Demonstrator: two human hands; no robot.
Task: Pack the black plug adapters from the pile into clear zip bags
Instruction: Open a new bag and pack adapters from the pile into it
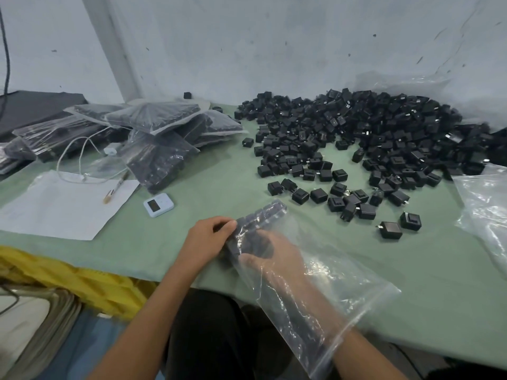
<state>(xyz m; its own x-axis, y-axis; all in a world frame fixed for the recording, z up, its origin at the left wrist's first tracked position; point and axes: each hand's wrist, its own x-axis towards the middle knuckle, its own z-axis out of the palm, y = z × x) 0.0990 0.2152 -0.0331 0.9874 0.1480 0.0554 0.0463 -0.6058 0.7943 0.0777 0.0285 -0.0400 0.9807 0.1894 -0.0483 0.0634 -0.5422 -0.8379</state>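
Right hand (270,249) is deep inside the zip bag (315,292), forearm through the mouth, fingers curled on a dark clump of bagged adapters (263,215). The grip is read through glare, so treat it as likely. Left hand (210,241) is outside the film, pinching the bag's closed end just left of the right hand.

Green surface (219,182) carries everything. Pile (370,130) of black plug adapters sits ahead and right of the right hand, well apart from it. Its loose fringe (391,230) is nearer, on the same side. Packed bags (153,124) are stacked ahead-left of the left hand. Spare plastic (485,204) lies far right. Paper (60,207) is left of the left hand, with a pen (116,187) on it. A small timer (158,205) sits between the paper and the left hand.

Key relation: the bag's long axis runs diagonally from its mouth at the right forearm to the closed end ahead-left. Stock lies ahead-right, so the right hand is the nearer 1. My call is that it has to back out along that axis before it can reach for more.

Hard to tell:
- count inside the bag
- whether the bagged row is 1 layer or 2
- the pile's right edge, cut off by the frame and partly under plastic
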